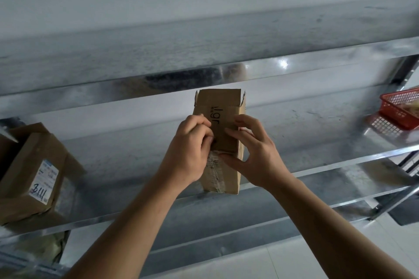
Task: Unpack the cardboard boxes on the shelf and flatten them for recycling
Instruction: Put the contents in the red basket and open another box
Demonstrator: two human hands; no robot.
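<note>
Forearms extended; left hand (192, 149) curled, pinch grip on box (226, 103); right hand (257, 156) arched, thumb, fingertips clamping it.

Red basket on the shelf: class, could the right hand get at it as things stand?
Probably yes: the shelf between the right hand and the red basket looks bare, though that hand holds the small box.
</note>
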